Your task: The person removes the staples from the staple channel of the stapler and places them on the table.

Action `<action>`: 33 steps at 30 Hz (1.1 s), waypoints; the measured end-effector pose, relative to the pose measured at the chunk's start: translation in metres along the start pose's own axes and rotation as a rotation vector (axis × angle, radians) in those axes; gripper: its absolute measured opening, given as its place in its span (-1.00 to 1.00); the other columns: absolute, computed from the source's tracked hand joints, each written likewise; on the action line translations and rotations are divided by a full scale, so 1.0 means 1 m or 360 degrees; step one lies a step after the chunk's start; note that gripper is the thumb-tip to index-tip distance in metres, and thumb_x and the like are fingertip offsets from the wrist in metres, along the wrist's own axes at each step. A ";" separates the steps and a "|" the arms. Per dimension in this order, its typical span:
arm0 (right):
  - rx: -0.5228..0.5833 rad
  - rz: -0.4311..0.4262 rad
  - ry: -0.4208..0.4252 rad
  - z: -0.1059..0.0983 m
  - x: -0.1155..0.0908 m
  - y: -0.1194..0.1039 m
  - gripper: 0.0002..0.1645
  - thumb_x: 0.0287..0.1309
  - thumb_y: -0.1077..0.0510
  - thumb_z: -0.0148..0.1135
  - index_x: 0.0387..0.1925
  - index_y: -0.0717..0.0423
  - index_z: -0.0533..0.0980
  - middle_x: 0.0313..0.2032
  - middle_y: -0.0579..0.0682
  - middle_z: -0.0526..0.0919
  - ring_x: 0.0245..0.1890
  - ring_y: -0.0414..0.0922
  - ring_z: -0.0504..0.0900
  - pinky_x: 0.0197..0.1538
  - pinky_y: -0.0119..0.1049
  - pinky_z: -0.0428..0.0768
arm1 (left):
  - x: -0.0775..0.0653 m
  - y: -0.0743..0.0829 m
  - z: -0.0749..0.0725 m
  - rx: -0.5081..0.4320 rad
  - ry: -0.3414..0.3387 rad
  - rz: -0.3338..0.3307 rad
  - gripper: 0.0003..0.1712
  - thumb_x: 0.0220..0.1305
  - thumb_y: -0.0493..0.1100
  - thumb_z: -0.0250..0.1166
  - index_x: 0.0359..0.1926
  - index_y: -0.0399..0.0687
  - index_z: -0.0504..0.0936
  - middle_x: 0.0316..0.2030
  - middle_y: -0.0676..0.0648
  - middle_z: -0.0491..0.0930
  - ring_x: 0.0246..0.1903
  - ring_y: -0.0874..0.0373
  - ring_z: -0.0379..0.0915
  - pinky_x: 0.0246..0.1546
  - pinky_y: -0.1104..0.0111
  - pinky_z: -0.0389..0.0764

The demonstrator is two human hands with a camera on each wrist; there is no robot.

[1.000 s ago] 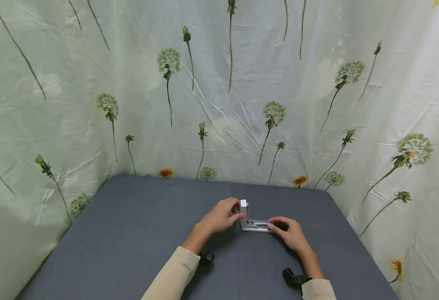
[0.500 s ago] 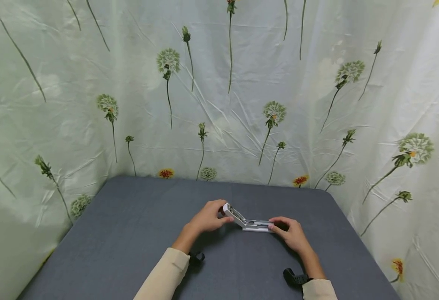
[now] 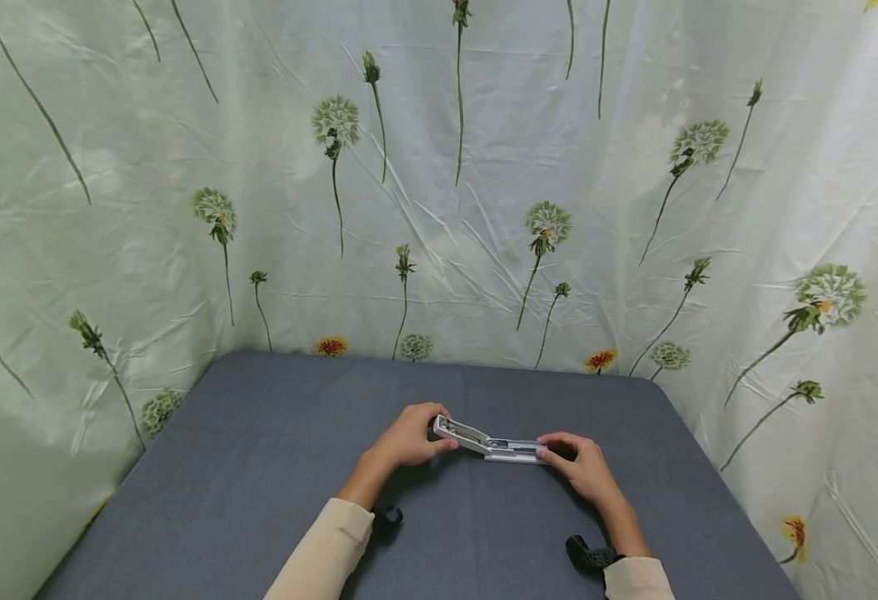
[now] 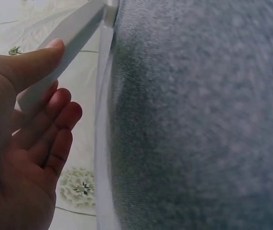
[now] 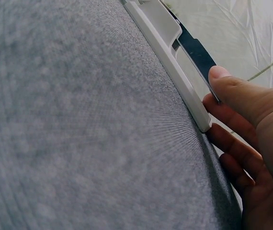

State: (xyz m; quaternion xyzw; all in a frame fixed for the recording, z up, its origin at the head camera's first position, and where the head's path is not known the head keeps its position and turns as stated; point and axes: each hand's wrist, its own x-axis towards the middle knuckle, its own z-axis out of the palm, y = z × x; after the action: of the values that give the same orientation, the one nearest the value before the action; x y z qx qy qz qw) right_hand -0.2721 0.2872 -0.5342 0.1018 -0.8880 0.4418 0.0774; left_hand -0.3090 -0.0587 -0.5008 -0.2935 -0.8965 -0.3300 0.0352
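A white stapler (image 3: 512, 457) lies on the dark cloth, its top arm (image 3: 469, 438) swung far back to the left so the metal inside shows. My left hand (image 3: 409, 435) pinches the end of that raised arm between thumb and fingers. In the left wrist view the arm's smooth white back (image 4: 76, 36) slants up from under the thumb. At the other end, my right hand (image 3: 583, 468) pinches the metal staple channel near the base's tip. The right wrist view shows the thumb on the dark channel (image 5: 199, 56) and fingers by the white base (image 5: 172, 67).
A table (image 3: 289, 467) with a dark grey cloth spreads under both hands. Behind it and at the sides hangs a pale curtain (image 3: 469, 275) printed with dandelions. Black wrist straps (image 3: 589, 557) sit at the sleeve cuffs.
My left hand has moved left and down, swinging the stapler's top arm from upright to a low backward slant. The right hand and the base have stayed in place.
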 end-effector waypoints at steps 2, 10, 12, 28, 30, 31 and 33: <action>0.0000 -0.0005 0.0000 0.000 0.000 0.000 -0.75 0.20 0.02 0.50 -0.09 -0.07 0.74 -0.17 -0.09 0.79 -0.21 -0.36 0.63 -0.06 -0.40 0.58 | -0.001 -0.001 0.001 -0.0010 -0.0008 -0.0027 -0.69 0.26 0.03 0.51 -0.09 0.02 0.67 -0.28 0.13 0.61 -0.34 0.29 0.42 -0.24 0.35 0.50; 0.0007 0.0001 0.0002 0.000 0.000 0.001 -0.75 0.19 0.03 0.50 -0.09 -0.07 0.74 -0.16 -0.09 0.79 -0.21 -0.36 0.64 -0.06 -0.40 0.58 | -0.003 -0.004 0.004 -0.0010 -0.0009 -0.0057 -0.70 0.23 0.04 0.52 -0.13 0.04 0.68 -0.28 0.11 0.65 -0.33 0.28 0.46 -0.22 0.33 0.53; 0.0007 0.0003 0.0002 0.001 0.000 0.001 -0.75 0.20 0.03 0.50 -0.09 -0.07 0.74 -0.15 -0.08 0.79 -0.21 -0.36 0.63 -0.06 -0.40 0.58 | -0.003 -0.005 0.005 -0.0006 -0.0016 -0.0076 -0.70 0.23 0.04 0.52 -0.14 0.04 0.68 -0.27 0.10 0.66 -0.34 0.28 0.46 -0.22 0.33 0.53; -0.0008 0.0051 0.0022 0.001 0.000 -0.002 -0.75 0.19 0.03 0.51 -0.10 -0.05 0.75 -0.16 -0.07 0.79 -0.22 -0.35 0.63 -0.07 -0.40 0.58 | -0.003 -0.001 0.004 0.0048 -0.0019 -0.0079 -0.68 0.21 0.05 0.53 -0.11 0.03 0.70 -0.25 0.08 0.67 -0.31 0.25 0.48 -0.20 0.30 0.55; -0.0007 0.0068 0.0014 0.001 -0.001 -0.003 -0.75 0.19 0.03 0.51 -0.09 -0.07 0.74 -0.16 -0.08 0.79 -0.22 -0.35 0.62 -0.05 -0.39 0.58 | -0.003 0.000 0.004 0.0053 0.0000 -0.0052 -0.67 0.20 0.07 0.53 -0.12 0.03 0.71 -0.27 0.08 0.67 -0.33 0.25 0.49 -0.21 0.31 0.55; -0.0014 0.0069 0.0009 0.001 -0.001 -0.003 -0.75 0.19 0.02 0.51 -0.09 -0.08 0.74 -0.15 -0.09 0.79 -0.21 -0.35 0.62 -0.05 -0.39 0.58 | -0.003 0.000 0.005 0.0055 0.0012 -0.0043 -0.66 0.21 0.09 0.53 -0.12 0.03 0.71 -0.26 0.08 0.68 -0.32 0.25 0.51 -0.21 0.31 0.56; -0.0024 0.0067 0.0007 0.002 -0.001 -0.003 -0.75 0.19 0.02 0.51 -0.09 -0.09 0.74 -0.16 -0.10 0.78 -0.21 -0.35 0.62 -0.04 -0.38 0.58 | -0.001 0.003 0.006 0.0052 0.0038 -0.0029 -0.64 0.22 0.12 0.51 -0.10 0.03 0.72 -0.23 0.08 0.70 -0.27 0.23 0.56 -0.17 0.30 0.60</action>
State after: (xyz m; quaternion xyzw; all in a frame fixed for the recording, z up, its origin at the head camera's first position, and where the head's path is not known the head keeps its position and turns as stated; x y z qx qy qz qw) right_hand -0.2707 0.2840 -0.5328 0.0816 -0.8931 0.4367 0.0707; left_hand -0.3057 -0.0543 -0.5043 -0.2807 -0.9040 -0.3190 0.0476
